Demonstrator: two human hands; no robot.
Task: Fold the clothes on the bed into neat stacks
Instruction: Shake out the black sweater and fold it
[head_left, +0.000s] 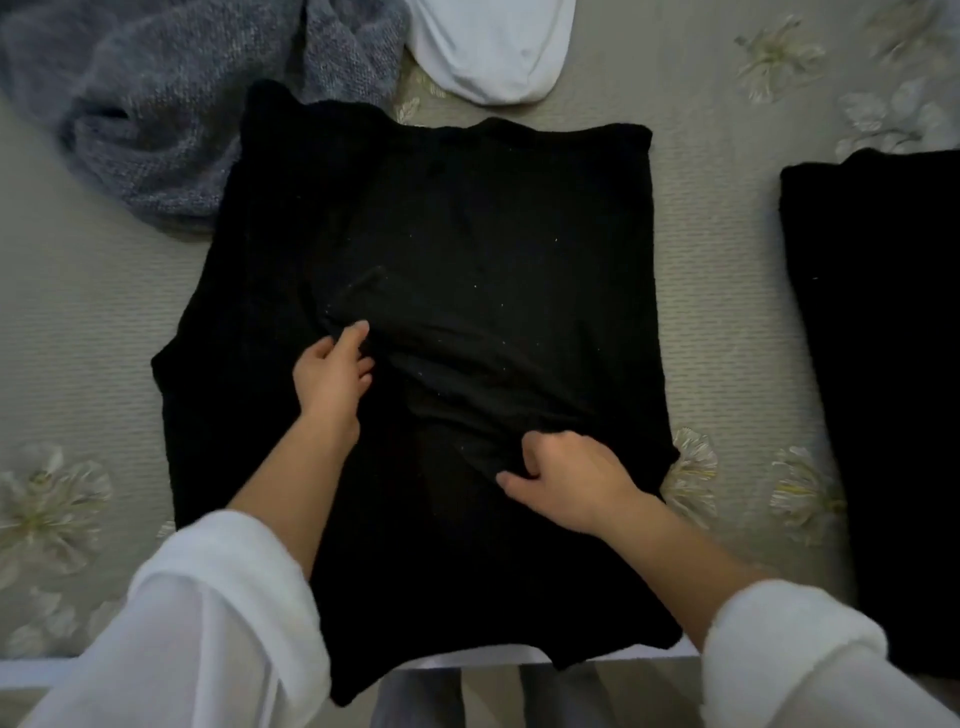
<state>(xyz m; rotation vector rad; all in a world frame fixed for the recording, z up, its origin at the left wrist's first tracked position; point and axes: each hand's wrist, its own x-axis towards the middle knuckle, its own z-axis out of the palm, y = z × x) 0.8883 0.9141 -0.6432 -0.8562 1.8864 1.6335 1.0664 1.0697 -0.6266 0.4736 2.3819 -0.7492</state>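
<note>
Right hand (563, 480) pinches a fold of the black knit garment (467, 234) spread on the bed (727, 260); left hand (332, 371) grips the same fold just beyond. Uneven pull could skew it. Beyond both: grey sweater (156, 119), white garment (488, 47). No containers visible.
</note>
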